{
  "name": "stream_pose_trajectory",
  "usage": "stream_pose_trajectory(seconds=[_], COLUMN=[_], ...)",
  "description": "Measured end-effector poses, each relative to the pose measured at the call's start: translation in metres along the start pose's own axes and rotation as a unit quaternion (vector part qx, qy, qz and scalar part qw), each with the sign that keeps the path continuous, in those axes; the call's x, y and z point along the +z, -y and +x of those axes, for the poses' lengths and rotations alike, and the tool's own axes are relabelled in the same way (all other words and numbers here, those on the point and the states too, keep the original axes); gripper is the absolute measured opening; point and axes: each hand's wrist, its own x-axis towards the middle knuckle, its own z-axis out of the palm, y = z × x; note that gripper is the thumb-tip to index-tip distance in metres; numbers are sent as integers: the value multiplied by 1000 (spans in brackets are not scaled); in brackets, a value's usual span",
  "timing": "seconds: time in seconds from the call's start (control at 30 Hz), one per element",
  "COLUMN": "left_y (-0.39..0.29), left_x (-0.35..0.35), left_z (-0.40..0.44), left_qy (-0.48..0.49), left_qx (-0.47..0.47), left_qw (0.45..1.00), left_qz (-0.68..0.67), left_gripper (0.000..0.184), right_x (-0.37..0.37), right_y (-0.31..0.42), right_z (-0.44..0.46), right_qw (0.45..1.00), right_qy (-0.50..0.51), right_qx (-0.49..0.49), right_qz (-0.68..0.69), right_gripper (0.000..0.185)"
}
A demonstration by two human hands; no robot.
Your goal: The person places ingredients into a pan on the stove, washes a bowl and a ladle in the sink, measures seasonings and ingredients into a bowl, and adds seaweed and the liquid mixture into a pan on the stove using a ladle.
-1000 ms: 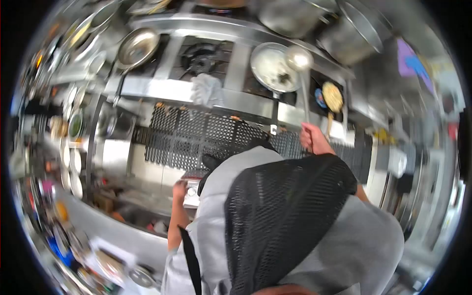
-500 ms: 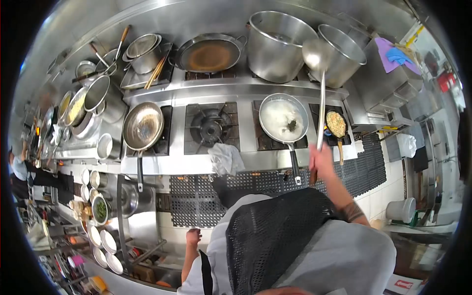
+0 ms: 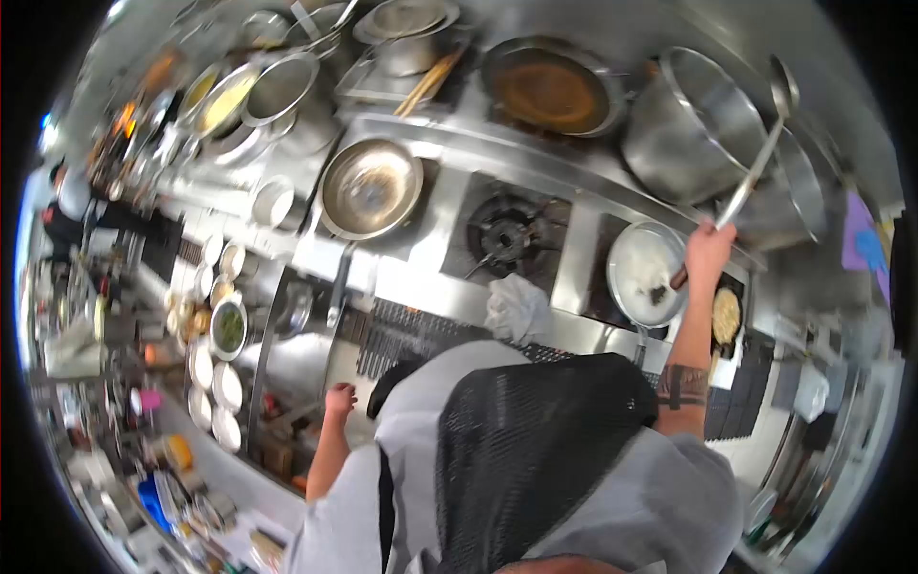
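My right hand [image 3: 710, 247] is wrapped round the handle of a long metal ladle [image 3: 758, 165]. The arm reaches across the stove, and the ladle's bowl is up by the back wall, beyond two tall stockpots [image 3: 684, 148]. Below the forearm, to its left, a frying pan [image 3: 626, 277] holds white, cloudy liquid with a dark clump in it. A small pan of yellowish food [image 3: 726, 316] sits on the other side of the arm. Down at my side, away from the stove, my left hand [image 3: 341, 398] has its fingers curled, with nothing seen in them.
A bare frying pan [image 3: 368, 196] and an unused burner [image 3: 507, 234] are to the left. A crumpled white cloth [image 3: 516, 308] lies on the stove's front edge. Bowls and a container of greens [image 3: 229, 330] stand on the left counter. Another person [image 3: 75, 196] is at far left.
The view has swung, so the stove now appears tilted and further right. My right hand has reached forward, carrying the ladle toward the back wall. My left hand remains low at my side.
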Motion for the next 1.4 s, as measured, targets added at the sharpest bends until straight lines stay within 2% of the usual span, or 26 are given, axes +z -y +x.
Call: stream_pose_trajectory(seconds=[0.03, 0.07, 0.1, 0.17, 0.23, 0.27, 0.33, 0.43, 0.5, 0.57, 0.63, 0.67, 0.73, 0.77, 0.83, 0.87, 0.9, 0.93, 0.97, 1.1, 1.13, 1.17, 1.23, 1.27, 1.3, 1.4], left_y=[17, 44, 68, 60, 45, 40, -1, -68, -111, -131, -149, -167, -191, -194, -205, -217, -229, -244, -256, -270, -276, -275, -275, -276, -275, -275], left_x=[-5, -16, -29, -26, -29, -31, -30, -38, -47, -57, -73, -84, -101, -107, -123, -137, -152, -170, -187, -242, -259, -274, -301, -315, -328, -364], left_z=[0, 23, 40, 29, 43, 58, 59, 90, 102, 135, 163, 157, 141, 142, 126, 113, 96, 78, 65, 47, 41, 37, 30, 25, 20, 7], left_qy=[17, 97, 174, 141, 118, 99, 3, 32, 24, 32, 73, 81, 101, 111, 128, 176, 223, 224, 223, 205, 208, 205, 188, 172, 163, 9], left_qx=[-12, 159, 310, 154, 122, 120, 129, 173, 216, 236, 316, 318, 336, 351, 396, 380, 363, 379, 396, 415, 410, 400, 413, 406, 402, 353], left_qw=[992, 891, 670, 834, 870, 878, 943, 950, 946, 944, 890, 888, 894, 900, 889, 895, 898, 892, 886, 886, 888, 893, 887, 891, 894, 926], left_qz=[124, 415, 652, 510, 463, 453, 306, 256, 239, 226, 320, 323, 280, 234, 190, 151, 110, 99, 91, 2, -6, -3, -87, -107, -110, -131], left_gripper=[27, 27, 28, 25, 25, 26, 36, 41, 41, 38, 35, 35, 34, 35, 38, 38, 38, 38, 38, 38, 37, 37, 35, 35, 35, 34], right_x=[6, 11, 16, 7, 11, 16, 18, 26, 32, 40, 13, 3, -17, -31, -45, -41, -31, -20, 0, 88, 107, 126, 185, 203, 236, 318], right_y=[-10, -19, -27, -20, -10, -15, -15, 2, 8, 7, 93, 141, 231, 285, 386, 442, 489, 527, 547, 666, 704, 745, 830, 877, 924, 1053], right_z=[-2, -3, -5, -9, -25, -24, -25, -36, -33, -20, -69, -92, -133, -146, -170, -191, -215, -231, -233, -308, -323, -335, -346, -360, -366, -392], right_qw=[999, 997, 993, 993, 999, 997, 994, 995, 988, 990, 939, 939, 891, 884, 799, 817, 818, 815, 780, 705, 707, 682, 612, 598, 603, 613], right_qy=[35, 69, 103, 92, 43, 63, 91, 49, 113, 132, 209, 210, 207, 229, 293, 242, 272, 302, 407, 545, 560, 589, 651, 656, 649, 624], right_qx=[6, 13, 21, 43, -27, -39, -48, -68, -46, -37, 99, 89, 76, 54, -45, -47, -74, -101, -104, -81, -96, -107, -142, -174, -215, -307], right_qz=[20, 39, 57, 59, -8, -26, -43, -57, -93, 19, 253, 258, 397, 404, 523, 521, 502, 485, 463, 446, 421, 421, 426, 425, 412, 374], right_gripper=[37, 36, 35, 34, 34, 35, 37, 38, 36, 30, 23, 23, 18, 27, 53, 58, 58, 58, 54, 44, 42, 38, 29, 22, 14, 8])
